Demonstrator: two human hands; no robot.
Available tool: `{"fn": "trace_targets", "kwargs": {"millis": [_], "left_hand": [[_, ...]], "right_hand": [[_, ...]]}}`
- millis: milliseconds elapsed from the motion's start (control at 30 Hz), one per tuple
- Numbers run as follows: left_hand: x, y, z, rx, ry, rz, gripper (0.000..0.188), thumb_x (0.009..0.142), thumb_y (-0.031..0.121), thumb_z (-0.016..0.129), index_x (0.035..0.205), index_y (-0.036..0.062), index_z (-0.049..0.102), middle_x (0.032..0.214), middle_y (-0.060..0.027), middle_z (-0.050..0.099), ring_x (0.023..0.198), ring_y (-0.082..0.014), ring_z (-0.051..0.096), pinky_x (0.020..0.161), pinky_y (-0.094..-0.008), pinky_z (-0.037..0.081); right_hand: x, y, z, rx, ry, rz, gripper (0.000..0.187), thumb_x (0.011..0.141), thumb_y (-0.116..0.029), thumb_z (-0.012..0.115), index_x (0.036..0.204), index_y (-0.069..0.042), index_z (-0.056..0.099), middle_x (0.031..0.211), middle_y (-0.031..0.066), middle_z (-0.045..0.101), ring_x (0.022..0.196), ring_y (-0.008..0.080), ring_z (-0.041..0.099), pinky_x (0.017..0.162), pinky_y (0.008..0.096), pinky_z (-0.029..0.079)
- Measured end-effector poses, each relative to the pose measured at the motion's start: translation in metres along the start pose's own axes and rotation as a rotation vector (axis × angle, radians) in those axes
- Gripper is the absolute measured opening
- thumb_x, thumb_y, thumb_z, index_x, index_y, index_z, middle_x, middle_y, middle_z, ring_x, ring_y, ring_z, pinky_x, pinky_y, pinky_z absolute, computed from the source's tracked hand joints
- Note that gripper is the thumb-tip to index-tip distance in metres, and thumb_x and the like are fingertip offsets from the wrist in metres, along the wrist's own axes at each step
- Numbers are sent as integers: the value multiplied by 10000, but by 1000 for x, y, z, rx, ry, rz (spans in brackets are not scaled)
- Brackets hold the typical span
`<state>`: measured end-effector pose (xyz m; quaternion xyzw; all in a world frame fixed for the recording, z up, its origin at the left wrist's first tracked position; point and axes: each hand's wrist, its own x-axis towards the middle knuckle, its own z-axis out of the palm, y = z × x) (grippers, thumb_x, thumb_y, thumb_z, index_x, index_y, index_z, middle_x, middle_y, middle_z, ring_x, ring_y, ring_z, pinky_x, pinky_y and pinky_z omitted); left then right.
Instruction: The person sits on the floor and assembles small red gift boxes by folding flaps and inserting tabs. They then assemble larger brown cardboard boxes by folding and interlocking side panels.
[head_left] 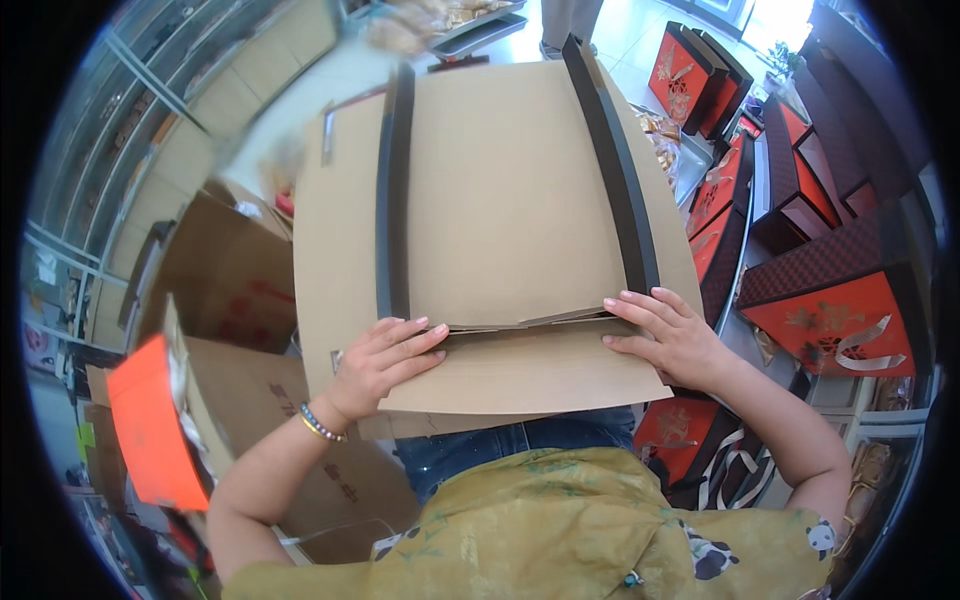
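A large tan cardboard box blank (510,190) lies in front of me. Two dark strips run lengthwise along it, a left strip (396,190) and a right strip (612,170). Across its near end, a cardboard flap (530,370) meets the main panel at a crease with slightly gaping layers. My left hand (388,362) rests on the left end of that crease, near the foot of the left strip, fingers stretched out. On the right end lies my right hand (668,335), fingers extended and apart beside the right strip. Neither hand is closed round anything.
Open brown cartons (230,270) stand to my left, with an orange-red box panel (155,425) nearby. Red and dark gift boxes (835,310) crowd the right side, and more red boxes (690,80) stand farther back. Shelving (130,110) lines the far left.
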<state>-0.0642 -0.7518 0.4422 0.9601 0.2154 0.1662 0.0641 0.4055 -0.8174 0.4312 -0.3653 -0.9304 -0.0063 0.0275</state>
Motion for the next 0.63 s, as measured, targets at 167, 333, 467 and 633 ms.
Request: {"fn": "trace_targets", "kwargs": {"millis": [167,333,467,633], "left_hand": [[4,-1,0,-123,67,-74,314,925,156,684,1209,62,778,1366,-105,759,1283,-298,699,1083,-458,530],[4,-5,14,-328,209,-250,334,965,68,700,1296,32,673,1305,-93,790,1096,-281,765,1152,-480,500],[6,0,28,-437,368,-414,392,1022,95,688,1383,19,555,1074,-87,787,940,-214,736,1175,-475,480],[9,15,37,-495,561,-655,458,1024,170,732,1401,8,530,964,-71,673,901,-182,687,1217,-416,426]], "right_hand": [[10,-3,-38,284,-52,39,594,756,-98,777,1343,-108,687,1714,64,438,1567,249,428,1282,464,327],[0,15,3,404,261,88,482,752,-110,845,1218,-61,731,1529,62,657,1396,271,620,1184,488,437],[9,-4,4,482,419,206,343,817,-111,860,1133,-79,730,1428,56,721,1343,270,656,1157,486,448],[20,-18,40,802,760,344,402,841,-229,885,1165,-88,694,1484,173,662,1372,391,627,1162,502,451]]}}
